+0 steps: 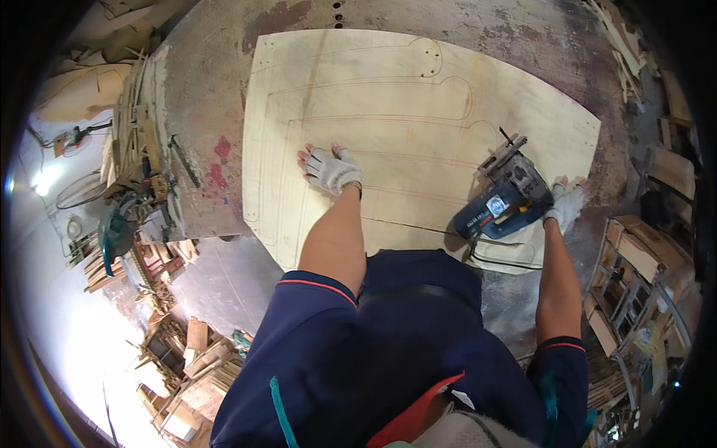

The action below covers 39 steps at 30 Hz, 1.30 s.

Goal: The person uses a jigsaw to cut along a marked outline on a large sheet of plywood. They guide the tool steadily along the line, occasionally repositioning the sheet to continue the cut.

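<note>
A large pale plywood sheet (388, 104) lies on the worktable before me, with long curved outlines drawn across it in reddish lines. My left hand (328, 170), in a fingerless grey-white glove, rests flat on the sheet with its fingers spread. A dark blue jigsaw (508, 196) lies on its side on the right part of the sheet, its blade pointing up and away from me. My right hand (565, 203), gloved likewise, is right beside the jigsaw at the sheet's right edge, fingers stretched out. A dark cut-like line runs along the sheet's near part.
The stained worktable (202, 97) extends past the sheet at left, back and right. A dark bar-like tool (184, 160) lies on its left part. A green power tool (119, 228) and wood scraps (198, 351) are at left. Wooden frames and boards (635, 250) stand at right.
</note>
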Each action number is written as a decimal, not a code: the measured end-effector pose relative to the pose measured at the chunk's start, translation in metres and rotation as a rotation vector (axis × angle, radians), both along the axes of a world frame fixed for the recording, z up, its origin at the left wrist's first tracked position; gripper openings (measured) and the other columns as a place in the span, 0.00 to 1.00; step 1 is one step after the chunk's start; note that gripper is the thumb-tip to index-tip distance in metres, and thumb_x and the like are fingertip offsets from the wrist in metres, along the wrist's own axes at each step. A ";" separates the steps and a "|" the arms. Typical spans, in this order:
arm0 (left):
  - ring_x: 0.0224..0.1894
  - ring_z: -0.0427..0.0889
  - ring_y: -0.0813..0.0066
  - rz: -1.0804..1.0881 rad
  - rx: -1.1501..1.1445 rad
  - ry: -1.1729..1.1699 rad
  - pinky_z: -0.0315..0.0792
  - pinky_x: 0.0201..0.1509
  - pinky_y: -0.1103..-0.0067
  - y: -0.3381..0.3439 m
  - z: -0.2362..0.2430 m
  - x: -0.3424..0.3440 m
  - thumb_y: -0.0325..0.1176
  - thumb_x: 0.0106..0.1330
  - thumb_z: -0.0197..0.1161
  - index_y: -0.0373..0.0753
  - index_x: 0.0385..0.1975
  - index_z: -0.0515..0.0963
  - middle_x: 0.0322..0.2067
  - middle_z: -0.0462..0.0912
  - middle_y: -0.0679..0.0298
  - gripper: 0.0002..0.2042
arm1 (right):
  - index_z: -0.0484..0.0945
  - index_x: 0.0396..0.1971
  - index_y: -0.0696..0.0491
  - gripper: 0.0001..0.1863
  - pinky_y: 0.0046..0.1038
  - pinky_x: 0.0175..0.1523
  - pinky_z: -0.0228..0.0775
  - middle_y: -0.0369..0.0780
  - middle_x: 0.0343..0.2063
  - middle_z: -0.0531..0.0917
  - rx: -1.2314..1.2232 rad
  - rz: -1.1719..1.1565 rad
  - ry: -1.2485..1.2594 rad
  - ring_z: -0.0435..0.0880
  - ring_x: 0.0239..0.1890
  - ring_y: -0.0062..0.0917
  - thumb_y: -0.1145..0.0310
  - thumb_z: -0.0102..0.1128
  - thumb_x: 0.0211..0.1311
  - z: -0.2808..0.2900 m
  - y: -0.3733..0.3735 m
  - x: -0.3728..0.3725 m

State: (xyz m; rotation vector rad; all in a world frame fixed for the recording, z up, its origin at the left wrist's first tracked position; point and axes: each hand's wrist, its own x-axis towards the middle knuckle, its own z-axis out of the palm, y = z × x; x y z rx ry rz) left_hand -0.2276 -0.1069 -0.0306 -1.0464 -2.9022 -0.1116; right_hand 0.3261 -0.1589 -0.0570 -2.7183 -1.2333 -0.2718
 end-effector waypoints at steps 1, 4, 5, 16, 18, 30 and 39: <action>0.81 0.47 0.51 -0.014 0.021 0.027 0.45 0.80 0.52 -0.001 -0.001 0.000 0.60 0.71 0.53 0.41 0.76 0.59 0.79 0.52 0.51 0.39 | 0.69 0.70 0.48 0.39 0.49 0.61 0.71 0.48 0.58 0.80 -0.004 0.001 0.009 0.77 0.61 0.46 0.37 0.54 0.69 -0.001 -0.001 0.001; 0.81 0.46 0.51 0.001 0.055 -0.030 0.44 0.79 0.50 0.000 -0.003 0.001 0.62 0.71 0.53 0.42 0.77 0.59 0.79 0.51 0.50 0.40 | 0.71 0.68 0.50 0.38 0.49 0.59 0.73 0.49 0.55 0.81 -0.006 0.031 -0.088 0.79 0.58 0.45 0.38 0.55 0.69 -0.007 0.000 0.004; 0.81 0.46 0.51 -0.001 0.047 -0.033 0.44 0.79 0.50 0.001 -0.003 0.003 0.63 0.71 0.52 0.42 0.76 0.59 0.79 0.51 0.50 0.41 | 0.71 0.68 0.50 0.38 0.49 0.59 0.73 0.49 0.55 0.81 -0.027 0.009 -0.048 0.79 0.57 0.46 0.37 0.55 0.69 -0.006 0.001 0.008; 0.81 0.47 0.47 -0.013 0.105 -0.082 0.41 0.80 0.48 0.001 0.000 0.002 0.68 0.68 0.51 0.43 0.74 0.64 0.77 0.56 0.47 0.41 | 0.76 0.59 0.64 0.24 0.34 0.58 0.72 0.51 0.50 0.84 0.620 0.080 0.534 0.83 0.49 0.36 0.61 0.50 0.75 0.045 -0.030 -0.062; 0.80 0.48 0.46 -0.026 0.159 -0.100 0.41 0.80 0.48 0.001 0.001 0.001 0.67 0.68 0.52 0.43 0.73 0.66 0.76 0.58 0.47 0.40 | 0.75 0.60 0.65 0.25 0.35 0.59 0.73 0.51 0.51 0.83 0.523 0.052 0.673 0.83 0.50 0.37 0.60 0.54 0.75 0.054 -0.036 -0.097; 0.79 0.52 0.48 -0.104 0.470 -0.170 0.40 0.80 0.49 -0.003 -0.007 0.000 0.62 0.70 0.56 0.41 0.70 0.70 0.73 0.64 0.47 0.37 | 0.73 0.60 0.54 0.27 0.38 0.56 0.79 0.47 0.51 0.83 0.469 0.028 2.461 0.83 0.46 0.34 0.55 0.68 0.68 0.090 -0.048 -0.109; 0.79 0.51 0.46 -0.212 0.470 -0.198 0.39 0.80 0.49 -0.005 -0.012 -0.010 0.62 0.71 0.53 0.39 0.72 0.67 0.74 0.62 0.44 0.38 | 0.77 0.47 0.54 0.11 0.29 0.39 0.77 0.42 0.41 0.86 0.550 0.227 1.918 0.81 0.31 0.25 0.73 0.63 0.67 0.154 -0.042 -0.187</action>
